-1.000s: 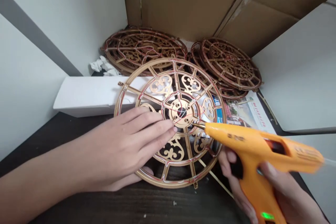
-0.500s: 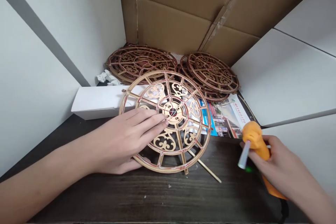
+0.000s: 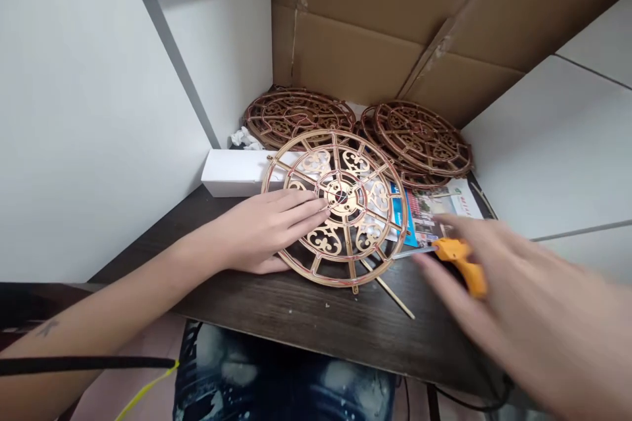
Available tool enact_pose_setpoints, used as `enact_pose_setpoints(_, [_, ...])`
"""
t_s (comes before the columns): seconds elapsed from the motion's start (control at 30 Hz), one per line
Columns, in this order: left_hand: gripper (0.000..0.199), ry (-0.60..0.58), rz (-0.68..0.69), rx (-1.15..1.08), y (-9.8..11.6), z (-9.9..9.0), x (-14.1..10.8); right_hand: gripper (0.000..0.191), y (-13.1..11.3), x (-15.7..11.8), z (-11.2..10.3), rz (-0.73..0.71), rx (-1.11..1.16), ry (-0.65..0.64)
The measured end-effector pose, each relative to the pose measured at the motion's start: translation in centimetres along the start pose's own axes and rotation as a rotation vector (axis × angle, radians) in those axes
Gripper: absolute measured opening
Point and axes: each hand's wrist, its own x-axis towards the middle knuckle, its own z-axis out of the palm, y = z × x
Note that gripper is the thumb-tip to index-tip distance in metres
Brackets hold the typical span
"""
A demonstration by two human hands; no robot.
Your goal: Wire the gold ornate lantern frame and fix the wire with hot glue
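A round, gold-brown openwork frame (image 3: 347, 237) with spokes, scrolls and thin red-and-white wire along its grooves is tilted up off the table. My left hand (image 3: 281, 223) grips its left side, fingers flat across the spokes near the hub and thumb under the rim. An orange hot glue gun (image 3: 461, 263) with a clear glue stick (image 3: 415, 252) in its back lies by the frame's right rim. My right hand (image 3: 498, 289), blurred, is beside the gun with thumb and fingers apart. A thin wooden stick (image 3: 395, 296) lies partly under the frame.
Stacks of similar frames (image 3: 301, 115) (image 3: 419, 138) lie at the back against a cardboard sheet (image 3: 360, 46). A white box (image 3: 232, 171) and crumpled tissue (image 3: 244, 138) are at the left. Printed leaflets (image 3: 424, 210) lie at the right. White panels flank the dark table (image 3: 316, 325).
My right hand has let go of the glue gun, which now lies farther left with its stick toward the frame. The view has shifted, showing the table's front edge. My left hand keeps its grip.
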Motion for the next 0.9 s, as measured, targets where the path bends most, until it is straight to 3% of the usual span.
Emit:
enact_pose_setpoints(0.07, [0.072, 0.005, -0.02, 0.008, 0.4, -0.1, -0.1, 0.03, -4.1, 2.5, -0.1, -0.297, -0.124, -0.017])
enact_pose_setpoints(0.13, [0.072, 0.01, -0.044, 0.032, 0.8, -0.2, -0.2, 0.021, -6.3, 5.6, 0.6, -0.44, -0.106, -0.083])
enact_pose_setpoints(0.27, [0.074, 0.023, -0.078, 0.068, 1.3, 0.1, -0.5, 0.017, -6.5, 9.7, 2.2, -0.597, -0.058, -0.095])
enact_pose_setpoints(0.47, [0.079, 0.007, -0.108, 0.078, 1.4, 0.2, -0.6, 0.016, -5.9, 9.5, 3.3, -0.633, -0.047, -0.04])
enact_pose_setpoints(0.6, [0.081, -0.046, -0.106, 0.082, 1.6, -0.9, -0.2, 0.017, -5.8, 9.6, 4.0, -0.631, -0.025, -0.027])
enact_pose_setpoints(0.73, [0.096, -0.131, -0.091, 0.122, 2.0, -2.3, 0.5, 0.021, -5.8, 9.7, 4.3, -0.629, 0.002, -0.007])
enact_pose_setpoints(0.9, [0.08, -0.1, -0.162, 0.177, 3.4, -2.3, 0.7, 0.023, -6.6, 9.6, 4.2, -0.609, 0.04, 0.03])
